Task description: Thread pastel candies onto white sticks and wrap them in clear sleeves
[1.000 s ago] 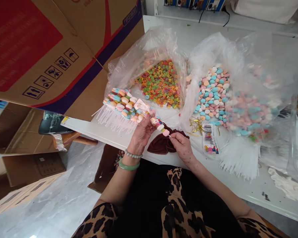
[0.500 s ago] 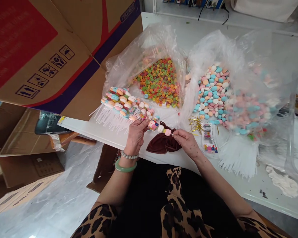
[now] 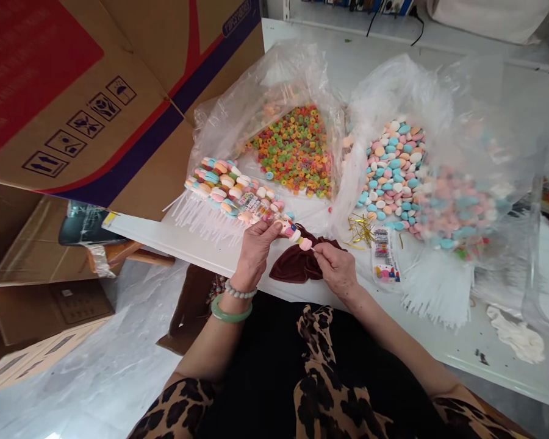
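Observation:
My left hand (image 3: 257,246) pinches a small printed bag (image 3: 289,230) at its near end. Candies on a white stick (image 3: 304,244) poke out of the bag's right end, most of them now inside it. The stick's bare end is pinched between the fingers of my right hand (image 3: 336,266). Under both hands lies a dark brown cloth (image 3: 293,265). Just past my left hand is a pile of candy sticks (image 3: 224,186) in pink, white, blue and orange, with a printed bag (image 3: 251,204) on top.
Plastic bags hold small ring candies (image 3: 297,149) and pastel candies (image 3: 393,167). Gold ties (image 3: 360,230), printed bags (image 3: 385,256) and white sticks (image 3: 439,292) lie to the right. A large cardboard box (image 3: 155,164) stands at the left; a white cloth (image 3: 516,332) lies far right.
The printed bag has slid further over the candies, leaving fewer exposed. My right hand has moved slightly left and down, closer to my left hand.

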The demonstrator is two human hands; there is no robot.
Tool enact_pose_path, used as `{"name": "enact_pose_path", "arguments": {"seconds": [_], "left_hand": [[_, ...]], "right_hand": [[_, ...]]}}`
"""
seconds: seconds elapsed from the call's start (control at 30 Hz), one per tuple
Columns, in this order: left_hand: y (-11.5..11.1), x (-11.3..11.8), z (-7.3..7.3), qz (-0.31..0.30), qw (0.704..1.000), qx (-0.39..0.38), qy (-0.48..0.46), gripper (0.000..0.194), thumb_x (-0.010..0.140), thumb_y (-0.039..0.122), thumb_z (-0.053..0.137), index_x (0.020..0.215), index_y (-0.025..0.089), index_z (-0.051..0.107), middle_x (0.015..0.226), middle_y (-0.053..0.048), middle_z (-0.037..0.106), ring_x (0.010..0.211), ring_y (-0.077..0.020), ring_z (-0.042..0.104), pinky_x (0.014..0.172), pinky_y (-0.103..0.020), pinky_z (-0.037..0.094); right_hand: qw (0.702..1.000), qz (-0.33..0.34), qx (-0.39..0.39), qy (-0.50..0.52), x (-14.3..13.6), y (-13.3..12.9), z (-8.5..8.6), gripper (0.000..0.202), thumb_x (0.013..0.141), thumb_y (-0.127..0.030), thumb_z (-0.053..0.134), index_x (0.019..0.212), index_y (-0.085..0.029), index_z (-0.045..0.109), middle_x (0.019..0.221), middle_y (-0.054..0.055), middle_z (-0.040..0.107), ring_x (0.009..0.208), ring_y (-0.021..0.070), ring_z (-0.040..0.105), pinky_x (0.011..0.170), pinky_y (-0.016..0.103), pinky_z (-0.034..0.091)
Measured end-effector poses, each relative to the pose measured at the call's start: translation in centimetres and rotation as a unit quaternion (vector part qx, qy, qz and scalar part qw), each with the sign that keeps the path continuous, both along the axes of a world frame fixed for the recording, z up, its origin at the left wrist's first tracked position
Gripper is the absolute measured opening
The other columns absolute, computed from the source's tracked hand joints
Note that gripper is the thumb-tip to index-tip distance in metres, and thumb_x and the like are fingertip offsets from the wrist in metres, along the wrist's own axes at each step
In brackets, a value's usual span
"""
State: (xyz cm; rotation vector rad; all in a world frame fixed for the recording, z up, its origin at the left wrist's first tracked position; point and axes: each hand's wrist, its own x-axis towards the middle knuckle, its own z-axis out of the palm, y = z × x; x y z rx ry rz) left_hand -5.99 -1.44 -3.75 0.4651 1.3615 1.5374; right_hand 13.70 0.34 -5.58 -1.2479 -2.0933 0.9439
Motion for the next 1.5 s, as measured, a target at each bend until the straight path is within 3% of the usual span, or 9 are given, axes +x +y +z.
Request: {"name": "enact_pose_path", "arguments": {"seconds": [0.17, 0.33, 0.47, 0.63, 0.77, 1.1, 1.3, 1.4, 1.5], "left_hand": [[0.0, 0.4, -0.2, -0.007, 0.999, -0.004, -0.044, 0.034, 0.060, 0.044, 0.084, 0.066, 0.015, 0.067, 0.067, -0.001, 0.067, 0.062, -0.0102, 0.059, 0.068, -0.025, 0.049], [-0.1, 0.8, -0.4, -0.020, 0.999, -0.011, -0.038, 0.032, 0.060, 0.041, 0.085, 0.071, 0.015, 0.069, 0.069, 0.000, 0.066, 0.063, -0.0098, 0.057, 0.065, -0.024, 0.046], [-0.1, 0.3, -0.8, -0.082, 0.993, -0.041, -0.068, 0.031, 0.063, 0.039, 0.085, 0.076, 0.014, 0.071, 0.073, -0.001, 0.067, 0.066, -0.0109, 0.059, 0.068, -0.025, 0.048], [0.7, -0.7, -0.5, -0.081, 0.975, 0.027, -0.206, 0.033, 0.069, 0.032, 0.083, 0.093, 0.014, 0.069, 0.094, -0.007, 0.071, 0.087, -0.0181, 0.068, 0.087, -0.033, 0.051], [1.2, -0.4, 0.1, -0.047, 0.960, 0.044, -0.273, 0.024, 0.084, 0.033, 0.070, 0.098, 0.014, 0.066, 0.096, -0.008, 0.070, 0.093, -0.0211, 0.069, 0.093, -0.039, 0.052], [0.3, 1.6, 0.7, -0.001, 0.977, 0.051, -0.207, 0.020, 0.088, 0.034, 0.065, 0.093, 0.015, 0.064, 0.090, -0.006, 0.069, 0.087, -0.0172, 0.070, 0.089, -0.033, 0.055], [0.8, 2.1, 0.3, 0.027, 0.962, 0.049, -0.268, 0.025, 0.089, 0.039, 0.062, 0.100, 0.016, 0.061, 0.082, -0.004, 0.068, 0.081, -0.0173, 0.070, 0.092, -0.039, 0.054], [0.7, 2.2, -0.1, 0.033, 0.958, 0.052, -0.280, 0.028, 0.089, 0.040, 0.062, 0.103, 0.016, 0.061, 0.082, -0.004, 0.068, 0.079, -0.0162, 0.069, 0.092, -0.038, 0.054], [0.4, 2.3, -0.6, 0.034, 0.959, 0.086, -0.268, 0.027, 0.087, 0.039, 0.065, 0.102, 0.017, 0.062, 0.084, -0.003, 0.068, 0.080, -0.0153, 0.069, 0.089, -0.034, 0.054]], "right_hand": [[0.979, -0.005, -0.154, 0.134, -0.6, -0.5, 0.0, 0.016, 0.084, -0.033, 0.056, 0.078, -0.021, 0.064, 0.059, -0.002, 0.053, 0.053, 0.0118, 0.043, 0.053, 0.025, 0.034], [0.819, -0.051, -0.472, 0.322, -1.3, 0.1, -0.2, 0.016, 0.067, -0.029, 0.072, 0.074, -0.017, 0.064, 0.052, -0.006, 0.046, 0.042, 0.0046, 0.026, 0.040, 0.020, 0.015], [0.745, -0.050, -0.551, 0.372, -1.3, 0.5, 0.0, 0.019, 0.061, -0.022, 0.077, 0.072, -0.014, 0.065, 0.056, -0.005, 0.051, 0.041, 0.0011, 0.024, 0.037, 0.017, 0.011], [0.723, -0.035, -0.586, 0.363, -1.3, 0.7, 0.4, 0.017, 0.063, -0.022, 0.077, 0.071, -0.013, 0.066, 0.045, -0.010, 0.037, 0.038, 0.0007, 0.021, 0.036, 0.015, 0.011], [0.758, -0.093, -0.537, 0.358, -1.6, 0.7, 0.2, 0.023, 0.056, -0.025, 0.079, 0.071, -0.014, 0.065, 0.053, -0.006, 0.050, 0.039, 0.0008, 0.024, 0.036, 0.016, 0.012], [0.985, -0.075, -0.127, 0.087, -1.2, 0.3, -0.5, 0.019, 0.085, -0.035, 0.055, 0.075, -0.021, 0.064, 0.058, -0.003, 0.054, 0.054, 0.0122, 0.047, 0.053, 0.024, 0.036], [0.982, 0.010, 0.183, -0.055, -1.9, -1.7, -0.6, 0.023, 0.091, -0.022, 0.045, 0.082, -0.018, 0.066, 0.064, 0.003, 0.065, 0.058, 0.0136, 0.056, 0.059, 0.026, 0.039], [0.994, 0.006, 0.113, -0.008, -2.3, -2.0, -0.7, 0.021, 0.089, -0.025, 0.048, 0.080, -0.018, 0.065, 0.064, 0.003, 0.063, 0.058, 0.0136, 0.055, 0.059, 0.026, 0.039], [0.975, -0.036, -0.166, 0.145, -2.7, -1.3, -0.3, 0.016, 0.084, -0.033, 0.056, 0.079, -0.020, 0.064, 0.062, 0.000, 0.057, 0.050, 0.0111, 0.046, 0.049, 0.024, 0.035]]}}
